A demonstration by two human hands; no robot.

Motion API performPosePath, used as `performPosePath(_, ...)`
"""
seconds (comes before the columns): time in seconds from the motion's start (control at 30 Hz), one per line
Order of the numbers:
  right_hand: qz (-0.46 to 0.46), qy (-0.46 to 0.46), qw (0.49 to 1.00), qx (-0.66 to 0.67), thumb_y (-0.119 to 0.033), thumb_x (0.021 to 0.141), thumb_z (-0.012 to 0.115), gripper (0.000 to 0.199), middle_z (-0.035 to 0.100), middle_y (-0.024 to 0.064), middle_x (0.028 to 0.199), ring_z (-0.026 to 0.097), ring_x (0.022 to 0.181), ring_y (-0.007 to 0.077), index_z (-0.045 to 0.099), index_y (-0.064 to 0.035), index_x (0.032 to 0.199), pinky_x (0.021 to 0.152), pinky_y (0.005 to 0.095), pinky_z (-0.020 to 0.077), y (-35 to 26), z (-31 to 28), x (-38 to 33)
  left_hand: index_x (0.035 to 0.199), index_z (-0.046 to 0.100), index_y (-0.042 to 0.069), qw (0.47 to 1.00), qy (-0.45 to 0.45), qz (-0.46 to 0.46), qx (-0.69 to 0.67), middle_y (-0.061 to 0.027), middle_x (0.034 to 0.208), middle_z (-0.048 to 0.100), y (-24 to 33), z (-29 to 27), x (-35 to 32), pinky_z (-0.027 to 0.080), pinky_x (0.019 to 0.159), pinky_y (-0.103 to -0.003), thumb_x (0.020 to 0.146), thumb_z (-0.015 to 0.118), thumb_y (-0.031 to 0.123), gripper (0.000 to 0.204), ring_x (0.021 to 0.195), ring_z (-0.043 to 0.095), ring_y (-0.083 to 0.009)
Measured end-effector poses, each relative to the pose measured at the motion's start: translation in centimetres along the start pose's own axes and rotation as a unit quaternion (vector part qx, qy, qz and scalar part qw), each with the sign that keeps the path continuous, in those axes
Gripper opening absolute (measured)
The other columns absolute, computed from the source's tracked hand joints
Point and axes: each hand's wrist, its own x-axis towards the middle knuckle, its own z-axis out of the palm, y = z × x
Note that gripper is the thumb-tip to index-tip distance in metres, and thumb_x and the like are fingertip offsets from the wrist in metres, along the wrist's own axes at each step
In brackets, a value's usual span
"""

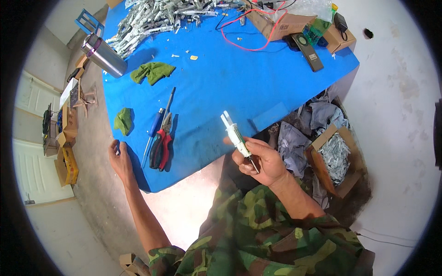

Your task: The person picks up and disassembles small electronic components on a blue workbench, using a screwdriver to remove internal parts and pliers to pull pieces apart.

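My right hand [263, 161] is closed around a slim white plastic device [235, 136] with a green strip along its side. Two white prongs stick out of its upper end and a thin dark rod with a metal tip out of its lower end. My left hand [121, 162] is at the left table edge, fingers loosely bent and a little apart, with nothing visible in them. Nearest to it lie a blue-handled screwdriver [155, 123], red-and-black pliers [161, 146] and a green cloth scrap [123, 121]. Another metal shaft lies beside the screwdriver.
On the blue table [202, 87] are a steel flask [105, 56], a larger green cloth [153, 72] and a heap of white-grey parts [152, 20]. A cardboard box [281, 25], red wire and dark phone-like device [307, 51] lie far right. Below right stands a box of parts [334, 158].
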Motion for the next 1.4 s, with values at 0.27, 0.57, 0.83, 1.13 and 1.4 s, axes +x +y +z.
performPosePath(0.27, 0.034, 0.001, 0.997, 0.066, -0.020, 0.106, 0.044, 0.044, 0.067, 0.0100, 0.091, 0.054, 0.065, 0.0106, 0.053, 0.0097, 0.137, 0.055, 0.0220, 0.0416, 0.8, -1.0, -0.4, 0.130, 0.062, -0.002, 1.000, -0.005, -0.017, 0.009, -0.0207, 0.127, 0.066, -0.2, -0.1, 0.2, 0.045, 0.105, -0.040, 0.095, 0.067, 0.031, 0.047, 0.121, 0.061, -0.0302)
performPosePath(0.57, 0.067, -0.014, 0.987, 0.147, -0.022, 0.103, 0.046, 0.049, 0.065, 0.0097, 0.085, 0.054, 0.064, 0.0111, 0.050, 0.0115, 0.138, 0.054, 0.0227, 0.0425, 1.6, -2.3, -0.8, 0.134, 0.061, 0.000, 1.000, -0.004, 0.002, 0.014, -0.0192, 0.123, 0.067, -0.8, -0.1, 0.5, 0.050, 0.095, -0.033, 0.095, 0.069, 0.040, 0.056, 0.107, 0.063, -0.0213)
performPosePath(0.83, 0.096, 0.014, 0.975, 0.202, -0.024, 0.101, 0.046, 0.054, 0.054, 0.0032, 0.074, 0.046, 0.060, 0.0091, 0.046, 0.0134, 0.140, 0.050, 0.0225, 0.0376, 1.5, -2.4, -1.1, 0.133, 0.061, 0.000, 0.999, -0.008, -0.029, 0.011, -0.0238, 0.127, 0.066, -0.9, 0.0, 0.6, 0.050, 0.099, -0.038, 0.095, 0.069, 0.037, 0.054, 0.113, 0.065, -0.0282)
performPosePath(1.13, 0.100, -0.011, 0.966, 0.238, -0.022, 0.102, 0.044, 0.052, 0.056, 0.0029, 0.076, 0.047, 0.060, 0.0088, 0.045, 0.0117, 0.142, 0.050, 0.0223, 0.0372, 2.5, -3.5, -1.2, 0.133, 0.062, 0.000, 0.999, -0.013, -0.034, 0.026, -0.0232, 0.124, 0.068, -0.3, -0.4, 0.6, 0.051, 0.098, -0.036, 0.095, 0.068, 0.038, 0.054, 0.111, 0.066, -0.0270)
performPosePath(1.4, 0.097, 0.011, 0.969, 0.226, -0.021, 0.104, 0.045, 0.047, 0.060, 0.0044, 0.082, 0.047, 0.060, 0.0083, 0.049, 0.0078, 0.140, 0.049, 0.0214, 0.0366, 3.0, -4.7, -1.1, 0.133, 0.062, 0.000, 0.999, -0.014, -0.035, 0.037, -0.0234, 0.123, 0.068, -0.4, -0.1, 0.6, 0.050, 0.098, -0.037, 0.095, 0.068, 0.039, 0.055, 0.111, 0.065, -0.0271)
